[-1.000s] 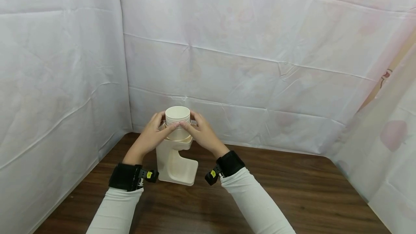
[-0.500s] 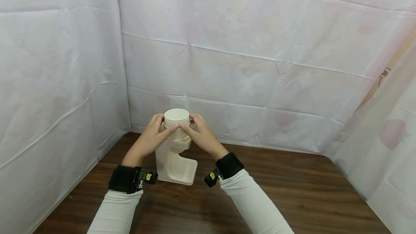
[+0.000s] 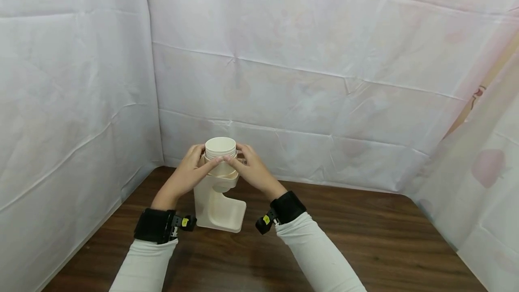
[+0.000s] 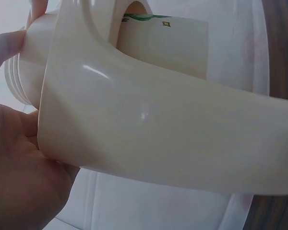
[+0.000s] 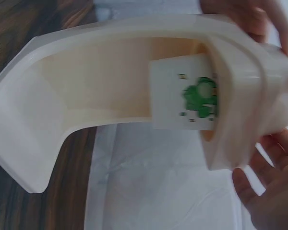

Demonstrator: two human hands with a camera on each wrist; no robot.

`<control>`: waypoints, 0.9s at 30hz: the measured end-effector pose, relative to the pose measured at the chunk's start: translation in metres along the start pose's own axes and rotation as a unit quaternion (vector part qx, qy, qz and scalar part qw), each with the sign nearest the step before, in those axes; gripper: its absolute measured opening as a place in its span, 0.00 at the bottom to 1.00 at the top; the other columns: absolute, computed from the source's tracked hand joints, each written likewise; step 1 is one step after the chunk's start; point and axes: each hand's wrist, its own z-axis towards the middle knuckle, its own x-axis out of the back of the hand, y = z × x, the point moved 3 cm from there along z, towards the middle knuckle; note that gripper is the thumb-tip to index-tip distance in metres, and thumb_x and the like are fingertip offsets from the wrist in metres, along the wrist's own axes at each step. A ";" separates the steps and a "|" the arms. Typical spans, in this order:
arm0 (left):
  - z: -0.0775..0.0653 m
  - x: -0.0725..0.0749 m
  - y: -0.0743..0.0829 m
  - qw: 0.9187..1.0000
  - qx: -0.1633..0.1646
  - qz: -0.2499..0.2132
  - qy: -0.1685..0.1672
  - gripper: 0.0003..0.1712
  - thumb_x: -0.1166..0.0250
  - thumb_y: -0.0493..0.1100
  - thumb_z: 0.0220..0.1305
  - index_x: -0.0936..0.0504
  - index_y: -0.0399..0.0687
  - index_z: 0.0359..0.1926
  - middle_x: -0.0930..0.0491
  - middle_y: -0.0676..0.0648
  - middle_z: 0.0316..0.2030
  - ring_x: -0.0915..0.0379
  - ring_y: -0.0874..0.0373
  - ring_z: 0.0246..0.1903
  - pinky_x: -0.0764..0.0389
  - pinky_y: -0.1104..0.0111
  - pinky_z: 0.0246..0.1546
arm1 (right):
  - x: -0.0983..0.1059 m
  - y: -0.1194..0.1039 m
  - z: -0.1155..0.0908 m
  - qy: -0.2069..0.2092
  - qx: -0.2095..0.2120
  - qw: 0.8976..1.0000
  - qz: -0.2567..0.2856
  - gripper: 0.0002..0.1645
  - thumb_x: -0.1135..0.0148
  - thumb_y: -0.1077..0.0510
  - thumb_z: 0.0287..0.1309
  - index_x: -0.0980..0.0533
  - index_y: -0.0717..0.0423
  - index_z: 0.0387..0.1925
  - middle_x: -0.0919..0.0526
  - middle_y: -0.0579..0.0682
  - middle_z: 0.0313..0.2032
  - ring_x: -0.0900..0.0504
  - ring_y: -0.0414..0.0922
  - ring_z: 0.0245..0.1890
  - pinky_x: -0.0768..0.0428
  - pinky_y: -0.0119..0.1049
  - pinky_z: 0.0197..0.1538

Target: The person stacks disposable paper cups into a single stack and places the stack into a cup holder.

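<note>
A cream cup dispenser (image 3: 223,213) stands upright on the table, its foot pointing toward the front right. From its top rises a stack of white paper cups (image 3: 220,147), with several rims showing. My left hand (image 3: 186,172) and right hand (image 3: 256,170) hold the stack from both sides, thumbs meeting in front and the other fingers wrapped behind, partly hidden. In the right wrist view, the lower end of a paper cup (image 5: 177,93) with a green print pokes out below the dispenser's collar (image 5: 235,91). That cup (image 4: 168,45) also appears in the left wrist view.
The brown wood-grain table (image 3: 344,238) extends to the right and front. Pale curtains (image 3: 284,80) hang behind it and along both sides. Black bands with small cameras (image 3: 162,225) circle both wrists, close beside the dispenser.
The cup stack has sunk slightly lower into the dispenser, and both hands have come down a little with it. The dispenser stays in place.
</note>
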 end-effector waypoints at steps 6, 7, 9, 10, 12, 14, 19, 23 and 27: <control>-0.007 0.001 -0.001 1.000 0.000 0.026 0.004 0.46 0.49 0.66 0.64 0.49 0.38 0.69 0.47 0.35 0.65 0.50 0.43 0.63 0.41 0.36 0.57 | 0.006 -0.002 -0.006 -0.024 -0.008 1.000 -0.014 0.36 0.49 0.36 0.61 0.42 0.41 0.67 0.36 0.47 0.59 0.29 0.46 0.55 0.24 0.45 0.52; -0.008 0.002 -0.001 1.000 -0.002 0.030 0.005 0.46 0.49 0.66 0.64 0.49 0.38 0.69 0.47 0.35 0.65 0.50 0.42 0.63 0.41 0.36 0.57 | 0.007 -0.002 -0.007 -0.024 -0.005 0.999 -0.022 0.35 0.49 0.36 0.61 0.42 0.40 0.67 0.36 0.47 0.59 0.30 0.46 0.55 0.26 0.45 0.54; -0.012 0.004 0.000 0.999 -0.008 0.037 0.008 0.46 0.48 0.65 0.64 0.50 0.39 0.69 0.47 0.35 0.65 0.50 0.42 0.64 0.41 0.36 0.57 | 0.009 -0.002 -0.009 -0.024 0.006 0.999 -0.032 0.35 0.48 0.37 0.62 0.41 0.40 0.67 0.35 0.47 0.60 0.32 0.46 0.57 0.28 0.49 0.56; -0.015 0.005 0.001 0.999 -0.010 0.038 0.009 0.46 0.48 0.64 0.64 0.49 0.39 0.69 0.47 0.35 0.65 0.50 0.42 0.64 0.41 0.37 0.57 | 0.010 -0.002 -0.011 -0.022 0.010 0.999 -0.037 0.35 0.48 0.37 0.62 0.41 0.41 0.67 0.35 0.47 0.61 0.33 0.46 0.57 0.30 0.50 0.57; -0.020 0.007 0.002 0.999 -0.020 0.043 0.010 0.45 0.46 0.63 0.64 0.50 0.40 0.70 0.47 0.35 0.66 0.50 0.42 0.63 0.39 0.37 0.57 | 0.012 -0.001 -0.014 -0.018 0.017 0.999 -0.043 0.34 0.48 0.38 0.62 0.40 0.43 0.66 0.35 0.46 0.61 0.34 0.46 0.58 0.31 0.52 0.57; -0.025 0.008 0.004 0.999 -0.029 0.046 0.008 0.44 0.46 0.61 0.64 0.50 0.42 0.70 0.47 0.35 0.65 0.48 0.42 0.62 0.33 0.39 0.53 | 0.014 -0.001 -0.017 -0.016 0.023 0.999 -0.042 0.33 0.49 0.39 0.63 0.39 0.46 0.66 0.35 0.46 0.62 0.34 0.46 0.58 0.31 0.52 0.57; -0.033 0.011 0.003 0.997 -0.044 0.060 0.005 0.42 0.46 0.60 0.65 0.51 0.47 0.71 0.45 0.36 0.64 0.35 0.46 0.50 0.22 0.51 0.40 | 0.021 -0.002 -0.025 -0.017 0.029 0.998 -0.048 0.31 0.51 0.42 0.66 0.39 0.51 0.65 0.35 0.49 0.62 0.34 0.47 0.59 0.31 0.51 0.57; -0.037 0.014 0.004 0.995 -0.055 0.079 0.010 0.41 0.45 0.59 0.65 0.50 0.46 0.71 0.44 0.37 0.64 0.35 0.49 0.44 0.25 0.56 0.35 | 0.026 -0.018 -0.036 -0.030 0.029 0.998 -0.037 0.29 0.51 0.49 0.68 0.40 0.56 0.65 0.36 0.57 0.63 0.36 0.52 0.60 0.33 0.56 0.58; -0.042 0.014 0.006 0.994 -0.068 0.086 0.014 0.41 0.44 0.57 0.65 0.48 0.45 0.70 0.44 0.37 0.64 0.40 0.46 0.52 0.26 0.53 0.38 | 0.031 -0.029 -0.047 -0.045 0.024 0.998 -0.036 0.28 0.52 0.53 0.68 0.41 0.59 0.66 0.36 0.60 0.63 0.36 0.54 0.60 0.34 0.58 0.60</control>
